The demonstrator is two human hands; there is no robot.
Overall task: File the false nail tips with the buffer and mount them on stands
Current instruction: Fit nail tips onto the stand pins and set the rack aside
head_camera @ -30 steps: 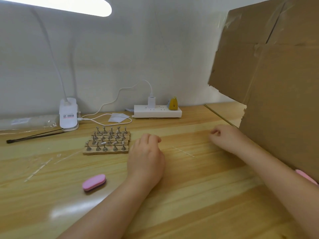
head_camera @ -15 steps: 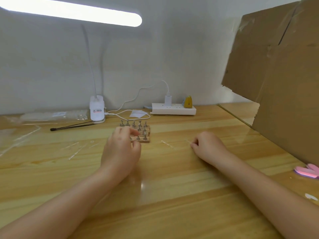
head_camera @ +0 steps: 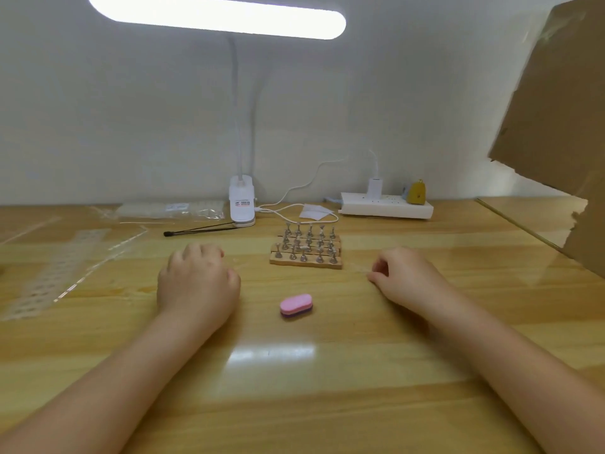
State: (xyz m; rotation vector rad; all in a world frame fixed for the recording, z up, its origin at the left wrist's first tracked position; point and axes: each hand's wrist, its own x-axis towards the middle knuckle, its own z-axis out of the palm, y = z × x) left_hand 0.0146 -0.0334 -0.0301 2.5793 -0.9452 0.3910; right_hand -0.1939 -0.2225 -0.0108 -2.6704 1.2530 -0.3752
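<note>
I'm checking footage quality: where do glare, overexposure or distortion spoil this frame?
Head view: the lamp bar is blown out to pure white; its reflection makes a glare patch on the table in front of the pink buffer; wide-angle distortion stretches the forearms at the lower corners.

One buffer (head_camera: pixel 296 306), two hands.
</note>
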